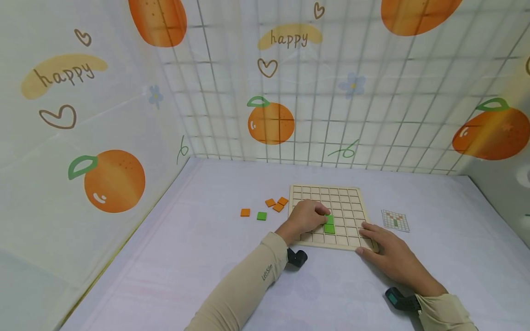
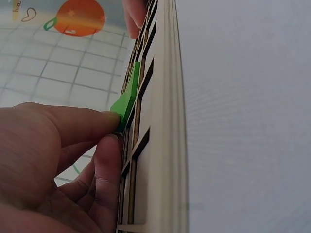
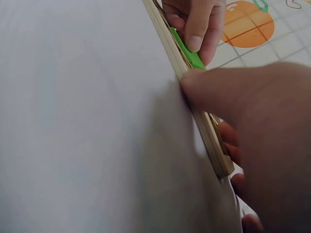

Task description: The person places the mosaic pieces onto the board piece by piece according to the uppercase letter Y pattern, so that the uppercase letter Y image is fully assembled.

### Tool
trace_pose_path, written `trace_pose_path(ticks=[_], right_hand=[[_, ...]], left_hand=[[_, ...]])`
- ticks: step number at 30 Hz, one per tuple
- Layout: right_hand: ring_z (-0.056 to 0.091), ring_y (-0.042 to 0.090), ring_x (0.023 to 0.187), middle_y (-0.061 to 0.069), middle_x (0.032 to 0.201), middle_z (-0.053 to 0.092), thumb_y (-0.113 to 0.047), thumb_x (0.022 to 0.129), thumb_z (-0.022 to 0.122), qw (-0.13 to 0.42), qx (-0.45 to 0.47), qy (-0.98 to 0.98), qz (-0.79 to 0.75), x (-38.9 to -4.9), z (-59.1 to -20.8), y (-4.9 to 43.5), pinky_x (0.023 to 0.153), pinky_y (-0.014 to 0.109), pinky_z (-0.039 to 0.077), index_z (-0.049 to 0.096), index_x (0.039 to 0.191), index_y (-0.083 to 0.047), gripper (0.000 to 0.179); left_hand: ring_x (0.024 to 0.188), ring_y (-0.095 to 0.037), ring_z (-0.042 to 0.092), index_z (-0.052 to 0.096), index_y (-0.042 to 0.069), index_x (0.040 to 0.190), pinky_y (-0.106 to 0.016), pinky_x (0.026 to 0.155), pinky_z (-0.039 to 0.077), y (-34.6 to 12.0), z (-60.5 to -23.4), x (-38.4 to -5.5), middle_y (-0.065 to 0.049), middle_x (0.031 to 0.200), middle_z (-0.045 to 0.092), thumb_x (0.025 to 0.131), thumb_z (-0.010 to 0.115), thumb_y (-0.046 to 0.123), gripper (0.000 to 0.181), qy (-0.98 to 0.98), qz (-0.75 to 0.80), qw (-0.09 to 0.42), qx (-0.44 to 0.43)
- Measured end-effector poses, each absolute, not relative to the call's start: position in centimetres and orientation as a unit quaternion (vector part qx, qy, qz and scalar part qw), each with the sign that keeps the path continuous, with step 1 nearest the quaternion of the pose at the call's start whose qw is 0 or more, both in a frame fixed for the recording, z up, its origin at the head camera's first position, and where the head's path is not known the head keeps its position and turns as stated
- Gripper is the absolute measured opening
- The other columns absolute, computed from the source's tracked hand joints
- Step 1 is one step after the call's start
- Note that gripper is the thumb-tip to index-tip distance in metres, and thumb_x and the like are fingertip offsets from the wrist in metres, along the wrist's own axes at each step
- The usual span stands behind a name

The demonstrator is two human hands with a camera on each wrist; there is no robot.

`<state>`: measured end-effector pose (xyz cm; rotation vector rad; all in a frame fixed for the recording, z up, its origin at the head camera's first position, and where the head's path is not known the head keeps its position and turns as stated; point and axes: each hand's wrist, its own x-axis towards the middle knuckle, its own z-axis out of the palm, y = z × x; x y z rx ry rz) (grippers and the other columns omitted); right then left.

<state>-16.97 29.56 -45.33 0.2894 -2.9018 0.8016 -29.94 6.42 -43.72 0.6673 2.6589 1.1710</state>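
Note:
My left hand reaches over the wooden grid board and pinches a green square tile between thumb and finger. Another green tile lies in a cell just nearer to me, edge to edge with it. In the left wrist view the pinched tile looks tilted against the grid. My right hand rests at the board's near right corner. Its fingers are extended across the right edge, and in the right wrist view the thumb presses the near edge.
Left of the board lie several orange tiles and one loose green tile. To its right is a small card printed with a coloured grid pattern. A patterned curtain over wire mesh stands behind the white tabletop.

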Motion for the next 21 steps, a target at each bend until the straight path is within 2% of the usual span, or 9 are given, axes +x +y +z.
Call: trace_pose_path(ticks=[21], right_hand=[[0.034,0.045,0.14,0.016,0.153,0.044,-0.051,0.093,0.068,0.063,0.096,-0.959,0.26,-17.0,-45.35,29.59,0.106,0.065,0.028,0.057,0.14,-0.004,0.067]], left_hand=[[0.084,-0.002,0.058,0.079,0.024,0.102,-0.022,0.078,0.046,6.64,-43.74,-29.84,0.017,0.088,0.066,0.089,0.076,0.022,0.014,0.895,0.386,0.087,0.208]])
